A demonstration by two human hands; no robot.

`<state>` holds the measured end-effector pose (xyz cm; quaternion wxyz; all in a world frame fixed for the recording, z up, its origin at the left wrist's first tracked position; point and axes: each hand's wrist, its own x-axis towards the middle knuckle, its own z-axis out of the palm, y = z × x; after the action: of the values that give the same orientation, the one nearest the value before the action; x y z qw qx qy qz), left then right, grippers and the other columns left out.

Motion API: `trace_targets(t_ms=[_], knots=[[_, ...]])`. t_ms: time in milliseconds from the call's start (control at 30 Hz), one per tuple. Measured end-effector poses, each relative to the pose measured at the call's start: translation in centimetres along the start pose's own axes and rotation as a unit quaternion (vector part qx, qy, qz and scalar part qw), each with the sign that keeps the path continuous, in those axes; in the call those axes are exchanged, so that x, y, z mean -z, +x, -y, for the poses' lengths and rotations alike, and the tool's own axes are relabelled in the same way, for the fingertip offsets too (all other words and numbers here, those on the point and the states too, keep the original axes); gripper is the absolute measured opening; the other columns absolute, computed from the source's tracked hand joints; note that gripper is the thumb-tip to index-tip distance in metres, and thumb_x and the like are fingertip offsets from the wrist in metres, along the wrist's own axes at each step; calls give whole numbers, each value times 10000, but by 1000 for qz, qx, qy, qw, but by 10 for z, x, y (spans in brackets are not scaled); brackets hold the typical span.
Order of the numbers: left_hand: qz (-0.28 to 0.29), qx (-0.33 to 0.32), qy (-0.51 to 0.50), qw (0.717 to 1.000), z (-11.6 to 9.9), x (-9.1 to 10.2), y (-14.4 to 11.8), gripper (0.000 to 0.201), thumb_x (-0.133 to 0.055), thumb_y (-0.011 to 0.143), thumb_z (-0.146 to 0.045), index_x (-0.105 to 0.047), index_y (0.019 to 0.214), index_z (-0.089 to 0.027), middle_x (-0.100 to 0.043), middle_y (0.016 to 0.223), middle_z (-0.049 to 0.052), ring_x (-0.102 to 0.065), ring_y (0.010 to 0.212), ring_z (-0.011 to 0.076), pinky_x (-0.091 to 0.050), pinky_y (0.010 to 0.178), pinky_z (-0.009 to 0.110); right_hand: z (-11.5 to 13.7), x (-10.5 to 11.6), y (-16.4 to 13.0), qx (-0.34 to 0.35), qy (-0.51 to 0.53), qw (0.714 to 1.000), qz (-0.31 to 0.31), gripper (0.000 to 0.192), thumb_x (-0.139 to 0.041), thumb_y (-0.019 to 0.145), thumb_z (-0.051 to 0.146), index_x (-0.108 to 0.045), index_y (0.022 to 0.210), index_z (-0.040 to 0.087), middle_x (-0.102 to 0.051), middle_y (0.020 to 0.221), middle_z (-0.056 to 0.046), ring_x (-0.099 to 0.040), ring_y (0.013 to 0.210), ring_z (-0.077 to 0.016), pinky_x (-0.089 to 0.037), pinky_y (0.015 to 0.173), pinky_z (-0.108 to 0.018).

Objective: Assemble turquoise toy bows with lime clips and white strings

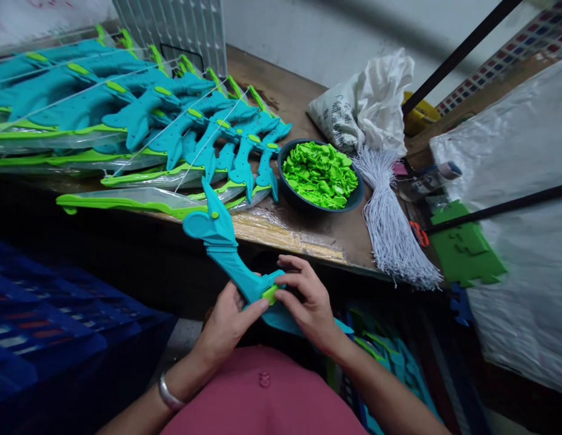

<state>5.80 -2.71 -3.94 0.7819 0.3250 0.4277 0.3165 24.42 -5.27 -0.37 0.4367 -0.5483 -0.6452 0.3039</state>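
A teal plastic toy bow piece (220, 241) is held low over my lap, its curved end pointing up toward the table. My left hand (226, 323) grips its lower stem from the left. My right hand (308, 302) holds it from the right, fingers over a small lime green clip (271, 294) that sits on the teal piece between my thumbs. A dark bowl (290, 192) full of lime green clips (320, 173) stands on the wooden table (308, 235) just beyond my hands.
Several finished teal and green bows (140, 121) lie stacked on the left of the table. A bundle of white strings (390, 229) lies right of the bowl, with a white sack (367, 103) behind it. Blue crates (45, 326) stand at the lower left, clear plastic sheeting (516, 199) at the right.
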Motion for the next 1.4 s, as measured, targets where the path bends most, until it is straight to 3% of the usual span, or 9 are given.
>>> trace_targets(t_ms=[167,300,400,633,867,1000,1167,1300,1400], knots=[[-6,-4,-4,1000,1,-3,1,814,-888,720,-516,-489,1343,-175,-670,1342,139,-625,1292,303,-525,1101,407,3,3,-1,52,-68,996,28,100,-670,990,167,-713,1059,226,-602,1383,-99,-655,1118,-189,-540,950,-333],[-26,-3,7,1000,3,-6,2,816,-891,694,-545,-510,1307,-164,-671,1319,142,-624,1278,318,-504,1117,446,6,4,2,0,-23,998,53,61,-660,989,180,-675,1028,225,-589,1403,-78,-606,1247,-197,-495,1039,-332],[-34,-10,26,999,3,-5,2,796,-876,708,-551,-507,1297,-163,-684,1282,137,-641,1242,312,-504,1112,455,5,9,9,-86,10,994,64,309,-729,931,263,-610,1215,230,-579,1410,-86,-576,1274,-225,-489,1030,-351],[-53,-44,90,994,11,7,2,714,-849,742,-561,-539,1247,-161,-699,1229,121,-664,1171,287,-548,1012,389,5,14,39,-278,-18,929,243,243,-778,874,335,-653,989,162,-589,765,33,-513,706,-127,-357,612,-233],[-90,-75,151,981,23,12,18,726,-836,726,-588,-556,1205,-120,-708,1123,152,-680,1062,312,-548,961,432,3,5,47,-249,-101,933,240,186,-787,870,209,-623,920,136,-559,755,39,-502,694,-113,-306,615,-234],[-36,-62,111,991,16,14,21,684,-834,763,-576,-567,1196,-120,-706,1214,184,-665,1159,330,-531,1036,446,-4,5,46,-231,-100,944,214,196,-795,882,267,-660,930,132,-595,757,29,-527,687,-120,-334,614,-236],[93,53,-52,993,1,27,10,639,-786,846,-566,-609,1338,-198,-618,1432,170,-571,1327,390,-628,865,428,25,5,29,-9,-262,949,174,295,-784,910,372,-674,967,103,-687,949,-104,-612,884,-234,-454,758,-327],[6,91,-165,982,-8,33,12,462,-791,805,-622,-749,1037,-225,-606,1484,93,-567,1348,380,-642,894,412,42,19,27,102,-110,921,359,298,-734,967,393,-686,1092,127,-727,1089,-89,-663,1046,-201,-503,888,-262],[-71,83,-171,979,-14,28,14,432,-915,664,-543,-719,791,-180,-631,1468,46,-604,1309,370,-650,884,395,22,61,44,-7,-71,916,394,212,-675,1012,367,-715,1090,174,-754,1031,2,-700,942,-110,-498,830,-156]])
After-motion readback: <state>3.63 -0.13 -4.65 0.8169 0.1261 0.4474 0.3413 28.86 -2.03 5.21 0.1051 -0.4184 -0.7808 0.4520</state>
